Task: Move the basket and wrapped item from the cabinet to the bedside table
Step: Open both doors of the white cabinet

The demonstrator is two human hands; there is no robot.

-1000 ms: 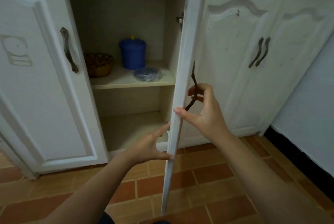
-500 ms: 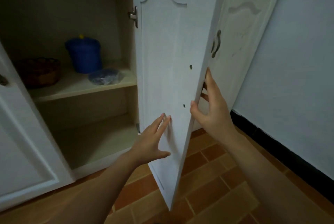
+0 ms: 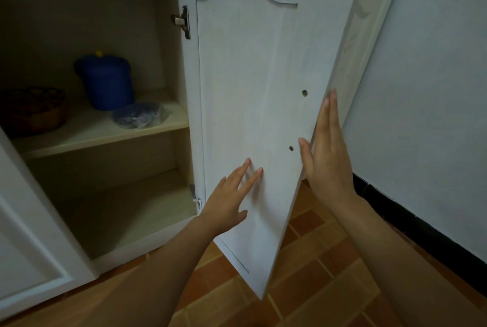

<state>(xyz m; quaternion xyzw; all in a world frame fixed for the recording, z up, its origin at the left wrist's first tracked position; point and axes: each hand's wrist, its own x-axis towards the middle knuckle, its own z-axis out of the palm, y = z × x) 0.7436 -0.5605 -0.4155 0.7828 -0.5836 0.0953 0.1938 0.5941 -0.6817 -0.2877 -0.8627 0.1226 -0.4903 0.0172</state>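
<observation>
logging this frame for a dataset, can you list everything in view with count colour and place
basket: 1, dark brown wicker, upper shelf, far left
lidded container: 1, blue with a yellow knob, upper shelf, back, right of the basket
wrapped item: 1, dark blue in clear wrap, upper shelf, front right
shelf: 1, cream, mid cabinet; nothing visible in the compartment below
open door: 1, white, swung out right of the opening
hinge: 1, metal, top of that door
left door: 1, white, lower left
floor: brown tiles
wall: white, black skirting, right
left hand: open, fingertips on the door's inner face
right hand: open, flat against the door's outer edge
</observation>
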